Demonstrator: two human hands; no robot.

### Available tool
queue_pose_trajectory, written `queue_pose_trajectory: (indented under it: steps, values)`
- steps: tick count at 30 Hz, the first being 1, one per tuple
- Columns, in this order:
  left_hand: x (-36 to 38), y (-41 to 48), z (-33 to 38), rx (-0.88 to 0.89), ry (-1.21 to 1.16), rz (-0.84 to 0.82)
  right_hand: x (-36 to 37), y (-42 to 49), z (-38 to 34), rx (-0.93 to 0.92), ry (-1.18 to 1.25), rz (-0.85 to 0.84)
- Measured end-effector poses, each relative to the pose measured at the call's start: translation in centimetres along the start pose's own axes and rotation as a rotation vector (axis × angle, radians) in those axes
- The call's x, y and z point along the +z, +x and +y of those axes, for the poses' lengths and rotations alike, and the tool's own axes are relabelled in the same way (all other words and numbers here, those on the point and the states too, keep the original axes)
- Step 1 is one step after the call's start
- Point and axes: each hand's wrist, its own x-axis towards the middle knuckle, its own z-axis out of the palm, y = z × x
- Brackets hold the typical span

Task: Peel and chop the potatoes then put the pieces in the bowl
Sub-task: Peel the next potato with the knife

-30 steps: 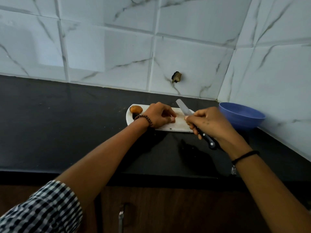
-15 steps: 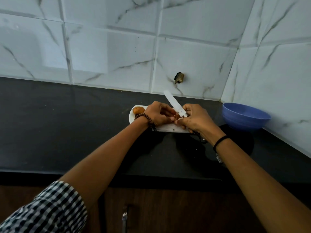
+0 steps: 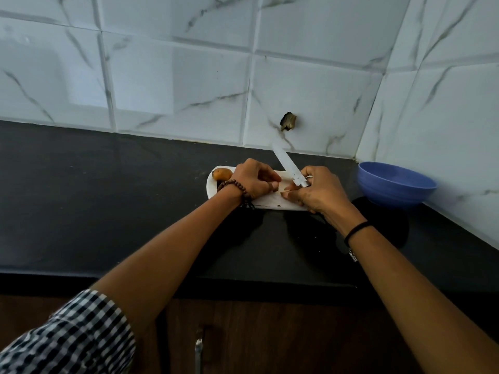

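Black countertop [image 3: 94, 211], white chopping board [image 3: 270, 203], knife [image 3: 286, 165] in right hand [image 3: 321, 191].

We have wide dark counter [image 3: 94, 206] open left of the cutting board [image 3: 272, 203] and in front of it. On the right, the blue bowl [image 3: 394, 184] fills the corner beside the tiled wall [image 3: 445, 117]; the knife blade [image 3: 285, 163] slants up over the board's far edge.

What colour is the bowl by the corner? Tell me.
Blue; the bowl shows best in the head view.
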Motion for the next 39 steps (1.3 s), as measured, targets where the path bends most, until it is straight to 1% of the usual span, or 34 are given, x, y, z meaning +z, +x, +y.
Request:
queue_pose_trajectory:
  steps: [5,8,20,24,29,39]
  values:
    - [0.0,-0.3,-0.3,0.073,0.003,-0.06,0.1,0.2,-0.1,-0.074,-0.058,-0.006]
    - [0.1,-0.2,-0.3,0.091,-0.011,-0.076,0.2,0.4,-0.2,-0.102,-0.048,-0.01]
    - [0.1,-0.5,0.4,0.09,0.036,-0.083,0.4,0.9,0.2,-0.041,-0.013,0.093]
    - [0.1,-0.5,0.5,0.114,0.07,-0.105,0.3,0.8,0.1,-0.027,-0.028,0.055]
    - [-0.2,-0.4,0.5,0.1,0.088,-0.101,0.4,0.9,0.0,-0.049,0.012,0.045]
    - [-0.6,-0.4,0.7,0.051,0.075,-0.084,0.3,0.6,0.2,0.012,0.066,0.007]
